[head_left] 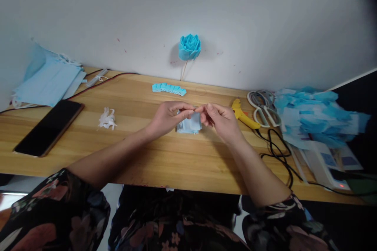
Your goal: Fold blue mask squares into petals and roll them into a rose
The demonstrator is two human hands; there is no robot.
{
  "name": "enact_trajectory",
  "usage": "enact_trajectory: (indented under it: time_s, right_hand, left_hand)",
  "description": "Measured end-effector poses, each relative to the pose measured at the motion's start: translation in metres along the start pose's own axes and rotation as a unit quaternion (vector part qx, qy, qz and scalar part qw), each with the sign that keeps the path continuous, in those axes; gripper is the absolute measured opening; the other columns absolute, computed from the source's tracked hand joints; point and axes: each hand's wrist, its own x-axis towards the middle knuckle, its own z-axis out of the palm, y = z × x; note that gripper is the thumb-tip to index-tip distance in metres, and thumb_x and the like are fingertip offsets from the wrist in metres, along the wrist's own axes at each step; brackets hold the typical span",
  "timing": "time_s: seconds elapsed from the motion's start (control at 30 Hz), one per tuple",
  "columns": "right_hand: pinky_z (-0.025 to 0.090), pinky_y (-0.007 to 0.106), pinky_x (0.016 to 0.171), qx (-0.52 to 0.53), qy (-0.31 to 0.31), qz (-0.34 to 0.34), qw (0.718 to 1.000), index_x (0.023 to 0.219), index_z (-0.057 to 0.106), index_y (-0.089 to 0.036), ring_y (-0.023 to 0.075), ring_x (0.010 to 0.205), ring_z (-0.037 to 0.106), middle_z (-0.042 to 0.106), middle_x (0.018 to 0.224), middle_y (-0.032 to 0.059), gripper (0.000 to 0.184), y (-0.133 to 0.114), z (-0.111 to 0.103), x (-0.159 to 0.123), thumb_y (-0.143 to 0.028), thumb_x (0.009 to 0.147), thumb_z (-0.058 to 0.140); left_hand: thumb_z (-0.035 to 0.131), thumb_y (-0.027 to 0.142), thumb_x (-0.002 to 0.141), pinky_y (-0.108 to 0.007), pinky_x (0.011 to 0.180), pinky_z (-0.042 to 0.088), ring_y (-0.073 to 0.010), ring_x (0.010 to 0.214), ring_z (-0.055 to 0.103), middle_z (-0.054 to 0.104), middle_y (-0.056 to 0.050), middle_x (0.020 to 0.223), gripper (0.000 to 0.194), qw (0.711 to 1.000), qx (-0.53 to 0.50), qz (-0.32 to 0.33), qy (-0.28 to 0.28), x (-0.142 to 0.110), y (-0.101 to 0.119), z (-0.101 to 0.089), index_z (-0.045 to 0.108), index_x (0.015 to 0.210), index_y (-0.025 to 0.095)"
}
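Over the middle of the table, my left hand (171, 117) and my right hand (220, 119) meet at the fingertips. Both are closed in a pinch, and whatever lies between the fingers is too small and covered to name. Just beneath them is a stack of light-blue fabric squares (190, 126), partly hidden by my fingers. Behind the hands lies a row of folded blue pieces (169, 89), overlapping side by side. A blue fabric flower (189, 47) on a thin stick stands upright against the wall.
Face masks (51, 78) and a phone (50, 127) lie at left, near white scraps (107, 119). At right are a yellow glue gun (244, 114), scissors (262, 111), a heap of blue fabric (312, 111), a black cable (275, 155) and a white power strip (325, 164).
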Motion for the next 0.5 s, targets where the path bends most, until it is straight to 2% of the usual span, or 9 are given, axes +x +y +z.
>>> enact_trajectory:
  time_s: [0.23, 0.4, 0.5]
  right_hand:
    - [0.037, 0.024, 0.048, -0.061, 0.009, -0.030, 0.998, 0.083, 0.076, -0.018, 0.0098, 0.052, 0.050, 0.062, 0.063, 0.0007, 0.049, 0.002, -0.002, -0.002, -0.063, 0.088, 0.058]
    - [0.044, 0.026, 0.056, -0.167, -0.002, -0.088, 0.982, 0.078, 0.076, -0.020, 0.0111, 0.055, 0.054, 0.068, 0.068, 0.0021, 0.046, 0.006, -0.001, -0.004, -0.057, 0.094, 0.053]
    - [0.046, 0.027, 0.059, -0.228, -0.016, -0.126, 0.965, 0.094, 0.079, -0.023, 0.0121, 0.058, 0.058, 0.071, 0.070, 0.0011, 0.039, 0.009, 0.000, -0.005, -0.050, 0.097, 0.050]
  left_hand:
    - [0.065, 0.031, 0.087, -0.027, 0.074, 0.053, -0.0159, 0.078, 0.070, 0.078, -0.005, 0.087, 0.017, 0.998, 0.048, 0.031, 0.010, 0.000, 0.001, -0.001, 0.078, 0.089, 0.021]
    - [0.059, 0.025, 0.087, -0.027, 0.069, 0.049, -0.0151, 0.073, 0.068, 0.077, -0.004, 0.082, 0.018, 0.989, 0.131, 0.063, 0.039, 0.001, -0.006, 0.000, 0.077, 0.086, 0.021]
    - [0.058, 0.020, 0.083, -0.027, 0.066, 0.045, -0.0142, 0.066, 0.063, 0.073, -0.002, 0.071, 0.017, 0.976, 0.190, 0.087, 0.058, 0.002, -0.008, -0.001, 0.075, 0.080, 0.020]
